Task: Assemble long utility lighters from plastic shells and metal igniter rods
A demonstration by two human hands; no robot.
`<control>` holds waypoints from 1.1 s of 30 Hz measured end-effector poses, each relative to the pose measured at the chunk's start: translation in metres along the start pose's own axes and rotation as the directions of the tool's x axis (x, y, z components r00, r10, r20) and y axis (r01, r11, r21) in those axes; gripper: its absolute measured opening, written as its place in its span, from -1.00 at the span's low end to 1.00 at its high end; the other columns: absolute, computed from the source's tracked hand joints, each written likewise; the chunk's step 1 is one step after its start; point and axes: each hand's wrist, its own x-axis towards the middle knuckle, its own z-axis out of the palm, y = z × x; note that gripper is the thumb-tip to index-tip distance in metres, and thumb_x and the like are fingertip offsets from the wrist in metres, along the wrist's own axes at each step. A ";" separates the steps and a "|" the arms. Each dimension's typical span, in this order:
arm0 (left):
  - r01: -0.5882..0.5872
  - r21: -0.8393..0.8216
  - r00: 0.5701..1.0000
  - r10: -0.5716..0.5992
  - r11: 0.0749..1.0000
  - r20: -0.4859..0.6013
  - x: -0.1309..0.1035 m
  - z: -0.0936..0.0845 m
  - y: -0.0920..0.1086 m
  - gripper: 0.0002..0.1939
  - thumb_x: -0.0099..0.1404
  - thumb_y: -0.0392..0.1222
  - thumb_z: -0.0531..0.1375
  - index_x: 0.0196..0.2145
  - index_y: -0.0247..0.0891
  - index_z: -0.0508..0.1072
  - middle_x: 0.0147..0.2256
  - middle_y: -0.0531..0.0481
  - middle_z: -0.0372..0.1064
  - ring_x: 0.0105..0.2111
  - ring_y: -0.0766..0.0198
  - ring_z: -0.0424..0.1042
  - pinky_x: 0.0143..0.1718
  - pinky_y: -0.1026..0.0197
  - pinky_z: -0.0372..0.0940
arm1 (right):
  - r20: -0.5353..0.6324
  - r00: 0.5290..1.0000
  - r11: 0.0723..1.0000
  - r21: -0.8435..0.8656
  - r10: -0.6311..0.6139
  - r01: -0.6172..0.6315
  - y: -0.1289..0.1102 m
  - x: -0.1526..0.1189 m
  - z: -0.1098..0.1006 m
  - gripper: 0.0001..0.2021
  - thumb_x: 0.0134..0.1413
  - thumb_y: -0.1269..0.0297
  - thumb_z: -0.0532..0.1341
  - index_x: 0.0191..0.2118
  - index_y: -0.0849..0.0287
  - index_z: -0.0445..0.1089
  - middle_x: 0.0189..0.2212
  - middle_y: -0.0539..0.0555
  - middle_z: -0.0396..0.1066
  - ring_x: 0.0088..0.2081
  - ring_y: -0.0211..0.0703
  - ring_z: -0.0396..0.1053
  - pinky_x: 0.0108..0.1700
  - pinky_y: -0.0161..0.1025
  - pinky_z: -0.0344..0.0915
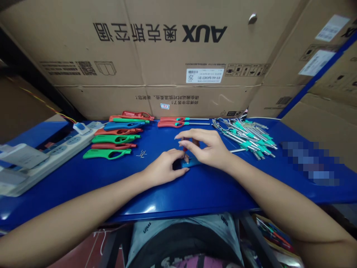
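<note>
A blue gas lighter (196, 161) lies on the table in front of me, its metal tube pointing right. My left hand (166, 166) grips its left part between thumb and fingers. Above it, my right hand (208, 149) pinches a small upright tool with a red part (185, 148), which looks like a screwdriver. Its tip meets the lighter near my left fingertips, where fingers partly hide it. Left of my left hand is a small pile of screws (142, 154).
Red, green and blue lighter shells (111, 139) are lined up at left. Two red lighters (173, 124) lie at the back. Metal tubes with green parts (251, 137) are heaped at right. A power strip (67, 149) runs along the left. Cardboard (167, 56) walls the back.
</note>
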 end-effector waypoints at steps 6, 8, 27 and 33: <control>-0.008 0.004 1.000 0.008 1.000 -0.006 0.000 0.002 -0.003 -0.83 0.23 -0.25 0.29 -0.20 -0.19 0.45 -0.19 0.00 0.51 -0.16 0.15 0.48 -0.05 0.11 0.35 | 0.039 0.990 0.960 -0.240 -0.138 0.143 -0.001 0.001 -0.004 -0.74 0.36 0.23 0.08 -0.07 0.17 0.50 -0.20 0.13 0.56 -0.23 -0.16 0.51 -0.22 -0.24 0.40; -0.011 0.000 1.000 0.011 1.000 -0.016 0.000 0.002 -0.003 -0.83 0.23 -0.25 0.29 -0.20 -0.21 0.44 -0.19 -0.01 0.50 -0.17 0.15 0.48 -0.07 0.12 0.36 | 0.075 0.995 0.995 -0.073 -0.061 0.067 -0.003 0.001 -0.002 -0.68 0.39 0.32 -0.01 0.09 0.15 0.41 -0.08 0.12 0.53 -0.18 -0.22 0.50 -0.16 -0.26 0.42; -0.029 0.009 0.999 0.030 1.000 -0.019 0.000 0.001 -0.002 -0.83 0.24 -0.26 0.30 -0.20 -0.23 0.45 -0.21 0.00 0.51 -0.17 0.16 0.50 -0.06 0.13 0.36 | -0.019 0.994 0.974 -0.202 -0.104 0.098 0.001 -0.002 0.001 -0.76 0.27 0.14 0.23 -0.13 0.21 0.51 -0.32 0.07 0.56 -0.32 -0.22 0.49 -0.26 -0.30 0.37; -0.040 0.007 0.999 0.040 0.999 -0.021 -0.001 0.002 -0.003 -0.83 0.22 -0.29 0.30 -0.21 -0.25 0.45 -0.21 -0.01 0.50 -0.18 0.17 0.49 -0.08 0.15 0.37 | 0.110 0.994 0.994 0.104 0.023 -0.034 -0.004 0.001 0.002 -0.67 0.40 0.36 0.01 0.17 0.16 0.35 -0.12 0.05 0.55 -0.39 -0.37 0.46 -0.27 -0.37 0.39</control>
